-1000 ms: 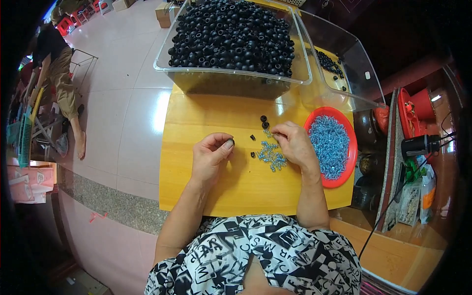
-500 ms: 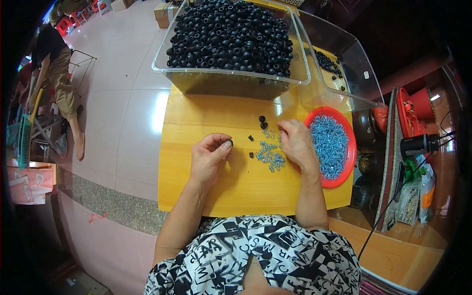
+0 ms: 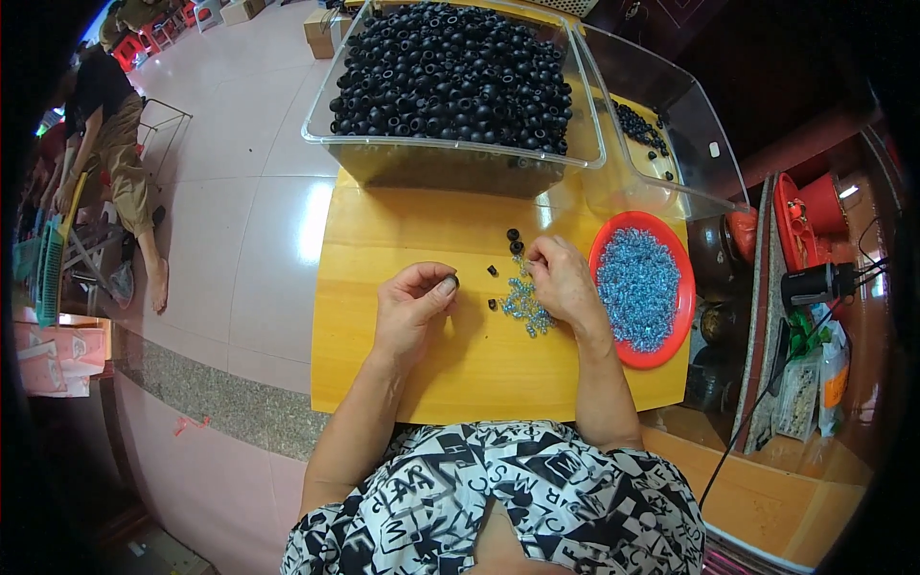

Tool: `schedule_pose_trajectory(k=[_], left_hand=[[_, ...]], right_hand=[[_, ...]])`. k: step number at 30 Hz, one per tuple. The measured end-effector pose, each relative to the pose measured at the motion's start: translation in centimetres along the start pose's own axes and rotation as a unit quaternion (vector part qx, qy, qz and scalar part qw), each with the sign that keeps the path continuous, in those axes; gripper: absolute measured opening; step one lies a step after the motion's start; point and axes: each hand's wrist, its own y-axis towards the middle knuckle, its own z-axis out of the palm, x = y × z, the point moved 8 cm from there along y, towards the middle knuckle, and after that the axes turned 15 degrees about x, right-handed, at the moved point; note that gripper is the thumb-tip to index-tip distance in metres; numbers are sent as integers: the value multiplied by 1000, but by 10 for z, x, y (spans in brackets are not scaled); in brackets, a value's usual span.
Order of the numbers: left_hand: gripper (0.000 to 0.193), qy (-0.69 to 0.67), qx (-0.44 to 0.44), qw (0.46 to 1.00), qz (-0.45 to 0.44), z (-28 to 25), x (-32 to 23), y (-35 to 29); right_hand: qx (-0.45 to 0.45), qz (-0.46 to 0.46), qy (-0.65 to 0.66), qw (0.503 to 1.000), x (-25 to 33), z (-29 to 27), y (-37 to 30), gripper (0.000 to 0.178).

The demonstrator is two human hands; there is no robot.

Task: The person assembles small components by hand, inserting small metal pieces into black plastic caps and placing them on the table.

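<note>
My left hand (image 3: 414, 305) pinches a small round black cap (image 3: 453, 282) between thumb and fingertips, just above the yellow table (image 3: 383, 225). To its right, my right hand (image 3: 567, 284) has its thumb and fingers drawn together at the edge of a small heap of clear bluish beads (image 3: 523, 311). Anything between those fingertips is hidden or too tiny to name. Beyond the heap lie two black caps (image 3: 516, 246), close together. Small black pieces (image 3: 493, 270) rest between my hands.
A red plate (image 3: 686, 307) full of clear blue beads sits right of my right hand. At the back stands a clear plastic bin (image 3: 450, 149) heaped with hollow black balls. Another clear bin (image 3: 695, 105) holds several more. A person (image 3: 120, 163) sits far left.
My right hand has shifted left, bringing its fingertips nearer the far edge of the bead heap. My left hand keeps its pinch on the black cap in nearly the same place.
</note>
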Motion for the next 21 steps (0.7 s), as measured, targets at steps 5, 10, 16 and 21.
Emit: schedule_pose_trajectory(k=[5, 10, 16, 21], left_hand=[[16, -21, 13, 1000, -8, 2, 1, -1], [18, -170, 80, 981, -43, 10, 12, 2], [19, -162, 106, 980, -52, 15, 18, 2], [21, -133, 103, 985, -48, 15, 20, 2]], right_hand=[[-25, 13, 110, 994, -6, -9, -4, 8], [-25, -3, 272, 962, 6, -8, -9, 8], [44, -139, 324, 935, 62, 14, -21, 8], [51, -138, 308, 940, 70, 18, -20, 8]])
